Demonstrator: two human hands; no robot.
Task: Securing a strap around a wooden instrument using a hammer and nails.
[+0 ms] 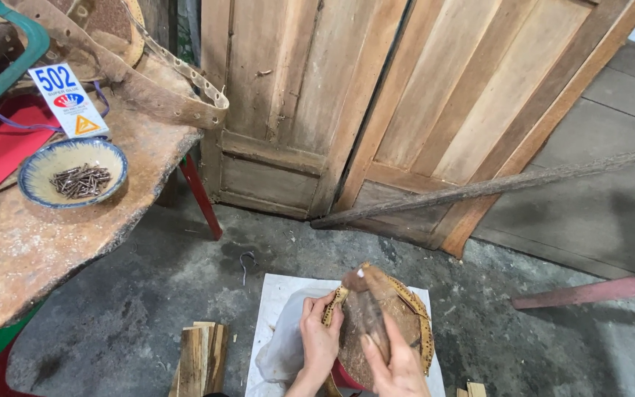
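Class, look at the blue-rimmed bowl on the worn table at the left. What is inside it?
Inside the bowl lies a loose heap of dark nails, piled near the middle, with pale bare bottom around them. Whatever lies beneath the heap is covered. The bowl rests on the table.

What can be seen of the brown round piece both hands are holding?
The brown round piece looks like worn leather or hide, mottled and rough, with a pale woven or stitched border along its rim. It stands tilted over a white sheet on the concrete floor. The left hand grips its left edge; the right hand presses its front, fingers pointing upward.
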